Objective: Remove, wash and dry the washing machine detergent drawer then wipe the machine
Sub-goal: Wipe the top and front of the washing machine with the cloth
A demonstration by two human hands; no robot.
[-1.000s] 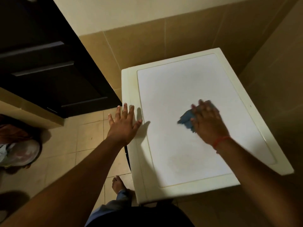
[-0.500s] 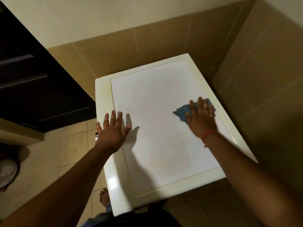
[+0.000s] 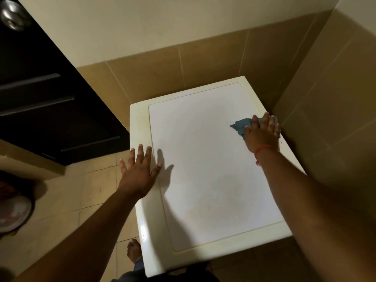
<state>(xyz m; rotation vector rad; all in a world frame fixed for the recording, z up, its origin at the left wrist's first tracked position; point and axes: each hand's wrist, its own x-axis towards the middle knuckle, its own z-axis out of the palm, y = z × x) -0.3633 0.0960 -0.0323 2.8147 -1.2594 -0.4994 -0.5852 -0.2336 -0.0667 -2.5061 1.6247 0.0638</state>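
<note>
The washing machine's white top (image 3: 203, 159) fills the middle of the view, seen from above. My right hand (image 3: 261, 133) presses a blue cloth (image 3: 240, 126) flat against the top near its right edge, fingers straight over the cloth. My left hand (image 3: 140, 169) rests flat with spread fingers on the cream left rim of the machine. The detergent drawer is not in view.
Tan tiled walls (image 3: 325, 98) close in behind and to the right of the machine. A dark cabinet (image 3: 50, 98) stands at the left. A round pale basin (image 3: 12, 212) sits on the tiled floor at far left. My bare foot (image 3: 133, 251) is beside the machine.
My right hand has slid the blue cloth from the middle of the top toward its right edge. My left hand has stayed on the left rim.
</note>
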